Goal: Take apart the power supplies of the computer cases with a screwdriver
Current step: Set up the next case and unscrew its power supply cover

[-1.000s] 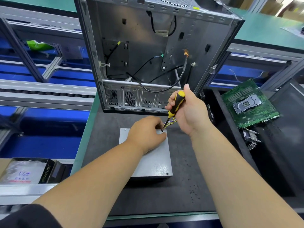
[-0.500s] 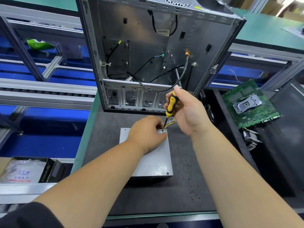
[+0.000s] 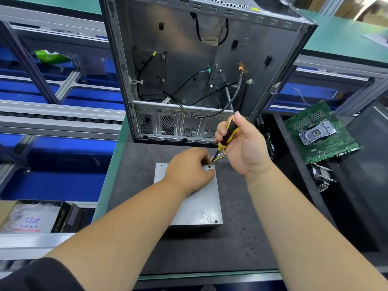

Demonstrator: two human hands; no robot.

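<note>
On the dark bench mat, the right hand (image 3: 243,148) has its fingers curled round the yellow-and-black screwdriver (image 3: 225,137), thumb raised along the top of the handle, the tip set down on a screw at the far right corner of the grey power supply (image 3: 201,204). The left hand (image 3: 190,170) rests on that same far end of the box, fingers bent down over its edge beside the tip; whether they pinch anything I cannot tell. A bundle of coloured wires (image 3: 218,156) shows between the two hands. Both forearms reach forward, the right wrist cocked upward. Compared with half a second ago, the handle leans a little more to the right and the thumb sits higher; the left hand has not moved. Behind stands the opened computer case (image 3: 210,66), and a green motherboard (image 3: 321,133) lies off to the right
</note>
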